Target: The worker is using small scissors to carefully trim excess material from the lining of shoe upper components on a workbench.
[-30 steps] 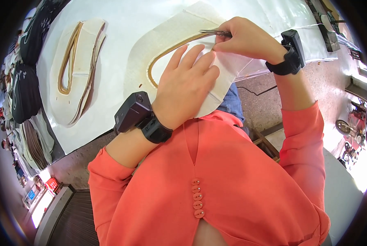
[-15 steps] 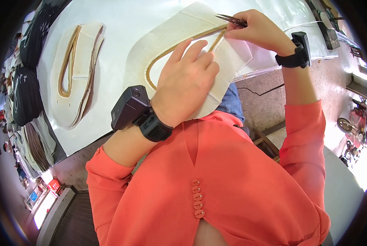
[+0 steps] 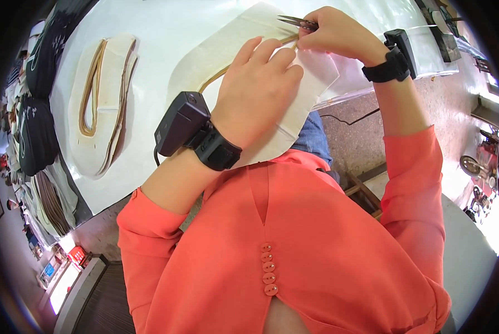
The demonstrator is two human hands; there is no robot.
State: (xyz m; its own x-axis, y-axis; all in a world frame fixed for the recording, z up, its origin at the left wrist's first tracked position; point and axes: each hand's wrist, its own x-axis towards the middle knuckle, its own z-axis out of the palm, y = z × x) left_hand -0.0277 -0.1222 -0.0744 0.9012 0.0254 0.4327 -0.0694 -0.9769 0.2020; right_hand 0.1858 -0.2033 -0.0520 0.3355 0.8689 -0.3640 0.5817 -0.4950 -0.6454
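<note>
A large cream fabric piece (image 3: 199, 61) lies on the white table, with a tan strip (image 3: 216, 76) running round a long loop-shaped opening in it. Across this piece rests my left hand (image 3: 263, 83), palm down with its fingers stretched out, covering much of the opening. At the narrow far-right end of the loop, my right hand (image 3: 338, 36) is closed round a pair of dark small scissors (image 3: 298, 22), whose blades point left over the fabric. Its fingertips are at the strip's end; whether they also pinch the strip is hidden.
Left on the white table (image 3: 149, 139) lies a stack of similar cream pieces (image 3: 113, 78) with tan-edged openings. Dark folded garments (image 3: 36, 131) and a heap of striped cloth (image 3: 52, 203) hang along the table's left edge. A dark metal fixture (image 3: 447, 42) stands at the far right.
My left hand has slid right and slightly away over the fabric, hiding more of the opening. My right hand and the scissors have shifted a little left and away.
</note>
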